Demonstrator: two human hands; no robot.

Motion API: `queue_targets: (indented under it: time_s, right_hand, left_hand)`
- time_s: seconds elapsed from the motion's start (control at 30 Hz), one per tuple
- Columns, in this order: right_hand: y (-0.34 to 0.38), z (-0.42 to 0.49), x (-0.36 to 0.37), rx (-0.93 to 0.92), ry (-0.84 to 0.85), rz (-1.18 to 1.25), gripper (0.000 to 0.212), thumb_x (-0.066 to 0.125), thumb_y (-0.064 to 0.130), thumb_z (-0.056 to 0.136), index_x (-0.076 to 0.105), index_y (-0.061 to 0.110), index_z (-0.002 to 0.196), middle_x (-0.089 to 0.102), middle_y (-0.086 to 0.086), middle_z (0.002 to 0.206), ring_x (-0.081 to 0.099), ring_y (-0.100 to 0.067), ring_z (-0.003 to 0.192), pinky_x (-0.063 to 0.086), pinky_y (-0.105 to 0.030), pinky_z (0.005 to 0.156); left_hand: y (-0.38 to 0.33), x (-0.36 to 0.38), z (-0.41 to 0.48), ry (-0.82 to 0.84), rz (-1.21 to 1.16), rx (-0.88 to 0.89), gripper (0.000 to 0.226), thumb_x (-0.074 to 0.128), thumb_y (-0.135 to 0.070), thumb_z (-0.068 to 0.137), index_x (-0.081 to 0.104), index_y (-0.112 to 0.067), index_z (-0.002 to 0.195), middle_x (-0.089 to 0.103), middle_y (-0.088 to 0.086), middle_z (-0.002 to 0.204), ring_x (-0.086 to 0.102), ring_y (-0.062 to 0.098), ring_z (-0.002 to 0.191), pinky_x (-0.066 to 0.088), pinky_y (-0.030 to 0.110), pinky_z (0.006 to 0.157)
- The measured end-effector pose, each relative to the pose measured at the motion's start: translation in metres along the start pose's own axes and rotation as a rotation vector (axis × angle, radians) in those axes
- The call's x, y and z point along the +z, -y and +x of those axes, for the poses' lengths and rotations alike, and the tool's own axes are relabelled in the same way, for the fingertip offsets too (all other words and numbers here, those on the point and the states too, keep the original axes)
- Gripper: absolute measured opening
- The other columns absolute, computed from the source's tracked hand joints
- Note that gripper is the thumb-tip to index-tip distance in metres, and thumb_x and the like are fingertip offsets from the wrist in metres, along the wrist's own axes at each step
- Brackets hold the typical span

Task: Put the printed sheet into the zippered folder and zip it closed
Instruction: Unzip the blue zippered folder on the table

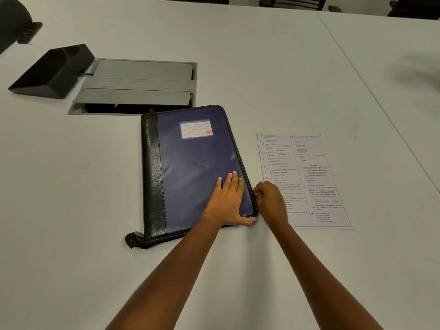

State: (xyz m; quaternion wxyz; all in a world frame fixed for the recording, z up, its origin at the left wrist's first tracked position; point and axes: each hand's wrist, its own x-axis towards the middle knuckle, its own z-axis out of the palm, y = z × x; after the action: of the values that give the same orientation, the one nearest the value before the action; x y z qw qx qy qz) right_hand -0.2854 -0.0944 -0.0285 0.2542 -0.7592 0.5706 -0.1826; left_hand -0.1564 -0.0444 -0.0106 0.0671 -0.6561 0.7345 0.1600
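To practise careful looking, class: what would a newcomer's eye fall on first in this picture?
First, the blue folder lying closed mid-table, with the left hand pressed flat on its near right corner and the right hand pinching its right edge. Next, the sheet of print lying just right of the folder, partly under the right wrist. Beyond the folder, a grey hatch is set into the table.

White table (262,55), seamed at right. Grey recessed cable box (142,84), two flaps, near one raised. Black wedge-shaped unit (52,70) touching its left side; dark chairs (297,2) beyond far edge.
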Motion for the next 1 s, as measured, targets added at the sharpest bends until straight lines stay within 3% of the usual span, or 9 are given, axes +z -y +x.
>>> queue_targets:
  time_s: [0.33,0.47,0.53,0.63,0.8,0.9,1.0]
  right_hand:
    - [0.000,-0.036,0.006,0.135,-0.084,0.143,0.010,0.048,-0.004,0.085,0.059,-0.005,0.087,0.062,-0.022,0.088,0.050,-0.022,0.078,0.039,-0.027,0.067]
    - [0.004,-0.039,0.005,0.154,-0.098,0.166,0.012,0.048,-0.002,0.087,0.059,-0.004,0.088,0.062,-0.021,0.089,0.051,-0.022,0.079,0.039,-0.026,0.068]
    - [0.004,-0.039,0.005,0.164,-0.105,0.176,0.012,0.048,-0.002,0.087,0.059,-0.003,0.088,0.062,-0.020,0.089,0.051,-0.021,0.078,0.039,-0.025,0.066]
    - [0.005,-0.040,0.007,0.182,-0.122,0.175,0.012,0.048,-0.002,0.087,0.060,-0.002,0.086,0.063,-0.020,0.087,0.052,-0.021,0.077,0.039,-0.018,0.060]
    - [0.011,-0.043,0.010,0.211,-0.165,0.163,0.012,0.048,-0.005,0.085,0.059,-0.002,0.082,0.061,-0.019,0.084,0.053,-0.024,0.075,0.039,-0.019,0.059]
    - [0.009,-0.052,0.011,0.218,-0.190,0.133,0.012,0.049,-0.006,0.084,0.059,-0.001,0.080,0.060,-0.015,0.081,0.055,-0.026,0.077,0.042,-0.024,0.062]
    - [0.005,-0.065,0.014,0.238,-0.200,0.101,0.012,0.050,-0.005,0.085,0.059,-0.001,0.079,0.062,-0.018,0.083,0.055,-0.027,0.078,0.043,-0.028,0.066]
  left_hand:
    - [0.002,0.018,-0.012,-0.086,-0.071,-0.034,0.097,0.036,-0.068,0.084,-0.008,-0.010,0.148,-0.011,0.011,0.158,-0.009,0.026,0.147,-0.008,0.042,0.118]
    - [0.022,0.024,-0.034,-0.102,-0.058,0.028,0.100,0.003,-0.075,0.073,-0.003,-0.010,0.148,-0.003,0.008,0.159,-0.002,0.023,0.147,-0.010,0.037,0.115]
    - [0.037,0.024,-0.047,-0.142,-0.040,0.051,0.098,-0.003,-0.076,0.078,0.017,-0.009,0.147,0.020,0.009,0.156,0.020,0.026,0.144,0.007,0.044,0.115]
    - [0.060,0.028,-0.062,-0.094,-0.003,0.006,0.092,0.002,-0.071,0.084,0.042,-0.007,0.136,0.048,0.009,0.142,0.048,0.028,0.129,0.030,0.053,0.103]
    - [0.066,0.021,-0.067,-0.043,0.068,0.042,0.086,0.010,-0.067,0.086,0.062,-0.007,0.119,0.066,0.011,0.121,0.065,0.027,0.109,0.053,0.040,0.087]
    - [0.061,0.019,-0.067,-0.047,0.042,0.055,0.085,0.025,-0.065,0.080,0.052,0.000,0.128,0.055,0.020,0.133,0.054,0.036,0.122,0.045,0.045,0.098]
    - [0.061,0.018,-0.067,-0.014,0.050,0.080,0.084,0.032,-0.061,0.089,0.012,-0.003,0.147,0.012,0.018,0.156,0.013,0.033,0.145,0.013,0.040,0.119]
